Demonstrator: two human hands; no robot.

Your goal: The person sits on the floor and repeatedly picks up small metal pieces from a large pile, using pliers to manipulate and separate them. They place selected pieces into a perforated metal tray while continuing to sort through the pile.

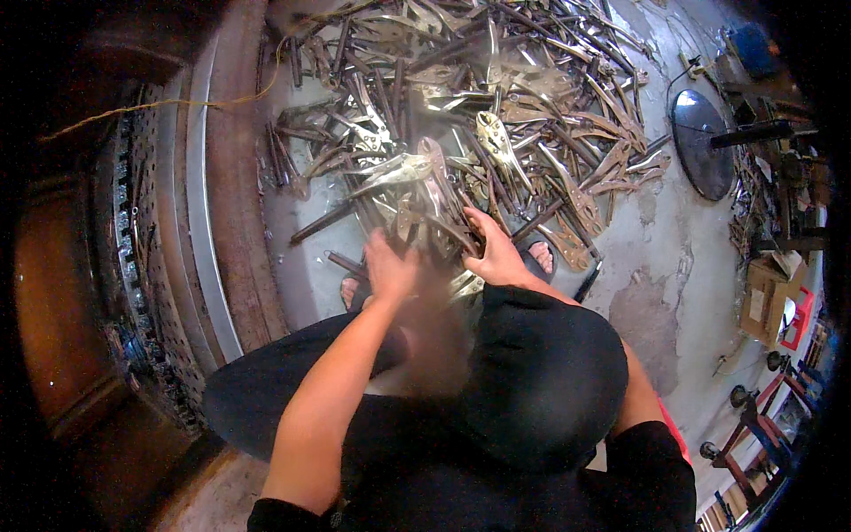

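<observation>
Several metal locking pliers [409, 175] are bunched at the near edge of a large heap, in front of my knees. My left hand [390, 268] is at the left of this bunch, its fingers curled against the metal and partly blurred. On the other side, my right hand [496, 257] curves its fingers and thumb around the bunch's dark-handled edge. The bunch sits between both hands; the palms and part of the grip are hidden. Farther right in the heap lies a shiny pair of locking pliers [502, 149] with a rounded jaw.
More pliers and dark handles [567, 97] spread over the grey floor [651, 257]. A rusty metal machine frame [208, 195] stands at left, with a yellow wire [177, 104] across it. At right are a round dark disc [701, 144], a cardboard box [764, 301] and a wheeled frame [745, 434].
</observation>
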